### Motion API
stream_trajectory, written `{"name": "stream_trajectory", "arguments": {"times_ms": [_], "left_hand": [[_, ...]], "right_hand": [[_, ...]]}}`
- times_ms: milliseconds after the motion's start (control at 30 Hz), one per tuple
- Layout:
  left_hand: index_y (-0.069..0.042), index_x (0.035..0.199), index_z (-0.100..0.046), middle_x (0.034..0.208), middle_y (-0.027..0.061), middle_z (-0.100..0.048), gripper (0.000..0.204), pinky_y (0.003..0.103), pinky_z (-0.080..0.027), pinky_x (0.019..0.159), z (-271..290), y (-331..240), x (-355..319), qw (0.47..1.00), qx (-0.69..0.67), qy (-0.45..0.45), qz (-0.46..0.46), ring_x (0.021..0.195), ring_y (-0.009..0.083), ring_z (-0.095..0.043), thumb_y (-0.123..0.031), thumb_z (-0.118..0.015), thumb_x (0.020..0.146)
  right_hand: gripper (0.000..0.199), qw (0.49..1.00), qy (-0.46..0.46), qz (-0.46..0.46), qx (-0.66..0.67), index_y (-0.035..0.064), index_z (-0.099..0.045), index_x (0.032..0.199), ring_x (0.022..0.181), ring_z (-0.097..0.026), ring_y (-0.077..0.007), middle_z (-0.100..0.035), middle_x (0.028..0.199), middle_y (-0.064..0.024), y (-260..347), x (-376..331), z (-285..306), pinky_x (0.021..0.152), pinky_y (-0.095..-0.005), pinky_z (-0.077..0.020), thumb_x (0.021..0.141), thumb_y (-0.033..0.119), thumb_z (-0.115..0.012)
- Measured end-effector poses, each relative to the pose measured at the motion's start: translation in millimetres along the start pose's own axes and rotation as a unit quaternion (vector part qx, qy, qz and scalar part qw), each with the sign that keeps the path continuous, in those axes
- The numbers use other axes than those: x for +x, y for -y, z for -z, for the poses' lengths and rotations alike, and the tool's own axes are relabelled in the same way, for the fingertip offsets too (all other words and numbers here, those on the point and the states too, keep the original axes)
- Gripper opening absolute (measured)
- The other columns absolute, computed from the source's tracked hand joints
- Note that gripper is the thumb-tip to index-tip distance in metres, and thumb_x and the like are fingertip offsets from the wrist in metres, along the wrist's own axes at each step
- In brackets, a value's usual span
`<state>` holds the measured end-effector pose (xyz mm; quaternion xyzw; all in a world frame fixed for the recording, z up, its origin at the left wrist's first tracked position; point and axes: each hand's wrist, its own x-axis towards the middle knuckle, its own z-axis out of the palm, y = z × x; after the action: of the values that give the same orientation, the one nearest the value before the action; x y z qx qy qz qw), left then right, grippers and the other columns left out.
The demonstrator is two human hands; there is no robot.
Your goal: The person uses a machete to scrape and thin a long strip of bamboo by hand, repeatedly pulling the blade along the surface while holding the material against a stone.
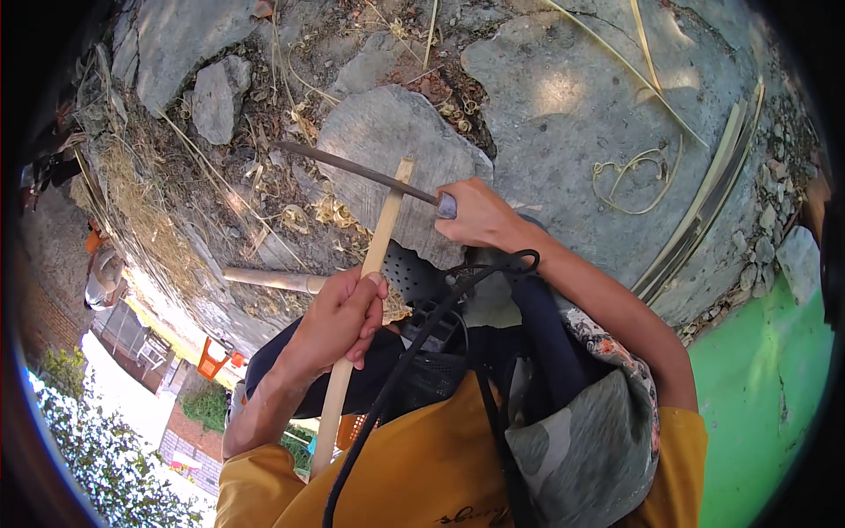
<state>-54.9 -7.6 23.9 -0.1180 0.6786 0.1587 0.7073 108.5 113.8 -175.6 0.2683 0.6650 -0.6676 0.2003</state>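
A long pale bamboo strip (pixel 380 236) slants up from beside my body, and my left hand (pixel 341 319) is wrapped round its middle. In my right hand (pixel 480 214), fingers closed round a greyish handle (pixel 447 205), is a long narrow knife (pixel 352 169) with a dark blade. The blade lies across the strip near its upper end, pointing to the left. Below both is a flat grey slab of stone (pixel 387 119). A round wooden stick (pixel 273 279) lies by my left hand, its near end hidden behind it.
Curled shavings (pixel 333 211) and thin strips litter the broken concrete (pixel 563 106). A bundle of long strips (pixel 704 207) lies at the right, near a green surface (pixel 766 378). A black cable (pixel 405 361) crosses my body. An orange plastic chair (pixel 212 359) stands at lower left.
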Motion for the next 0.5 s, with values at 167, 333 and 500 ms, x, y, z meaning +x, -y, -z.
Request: {"name": "stream_trajectory", "arguments": {"times_ms": [167, 333, 500], "left_hand": [[-0.007, 0.099, -0.052, 0.055, -0.0028, -0.043, 0.025, 0.023, -0.036, 0.031, 1.4, -0.6, -2.1, 1.0, -0.017, 0.001, 0.013, 0.033, 0.0062, -0.035, -0.026, -0.043, 0.111], [-0.006, 0.099, -0.051, 0.056, -0.0027, -0.043, 0.025, 0.022, -0.04, 0.031, 5.9, 3.4, 1.6, 1.0, 0.001, 0.014, -0.006, 0.034, 0.0062, -0.04, -0.027, -0.044, 0.11], [-0.007, 0.098, -0.052, 0.055, -0.0028, -0.043, 0.029, 0.021, -0.042, 0.031, 3.5, 10.4, -0.8, 1.0, -0.003, -0.006, 0.005, 0.033, 0.0059, -0.041, -0.032, -0.044, 0.111]], "right_hand": [[0.028, 0.999, 0.012, 0.048, 0.011, -0.0046, -0.068, 0.085, 0.075, -0.064, -0.0505, -0.066, 0.076, -0.0295, 3.3, -19.3, -2.5, 0.072, -0.0513, -0.0523, 0.07, 0.019, -0.065], [0.026, 1.0, -0.01, -0.006, -0.028, -0.0013, -0.068, 0.091, 0.078, -0.066, -0.0477, -0.066, 0.077, -0.0272, -0.8, -7.1, 6.9, 0.073, -0.0503, -0.0527, 0.072, 0.016, -0.065], [0.027, 0.999, 0.029, 0.04, -0.022, -0.0002, -0.07, 0.09, 0.08, -0.067, -0.048, -0.068, 0.081, -0.027, 10.2, -28.1, 1.4, 0.075, -0.0528, -0.0535, 0.07, 0.019, -0.067]]}}
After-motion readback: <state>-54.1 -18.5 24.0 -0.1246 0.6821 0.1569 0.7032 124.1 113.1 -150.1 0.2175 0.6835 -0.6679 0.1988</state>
